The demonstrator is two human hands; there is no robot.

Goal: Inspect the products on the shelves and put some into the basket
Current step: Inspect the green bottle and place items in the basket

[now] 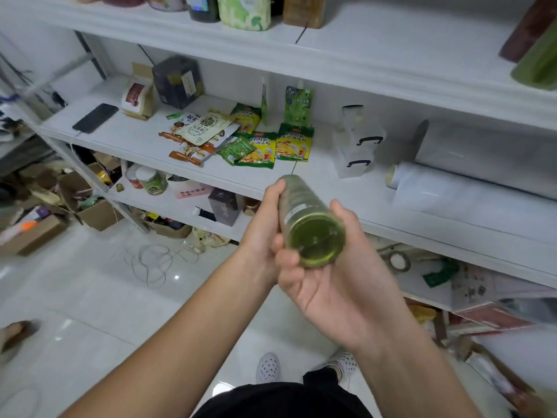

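A green glass bottle (304, 218) is held in front of the white shelf (144, 143), base turned toward the camera; it's gripped from the left side by the left hand (262, 233), thumb laid along the body, and cradled from below by the right hand (334, 285), fingers curled around the base – so both hands are wrapped on it; green-and-yellow seasoning packets (277, 146) are scattered on the shelf behind, beside a black phone (95, 118) and rolls of clear film (470, 188) – no basket can be seen.
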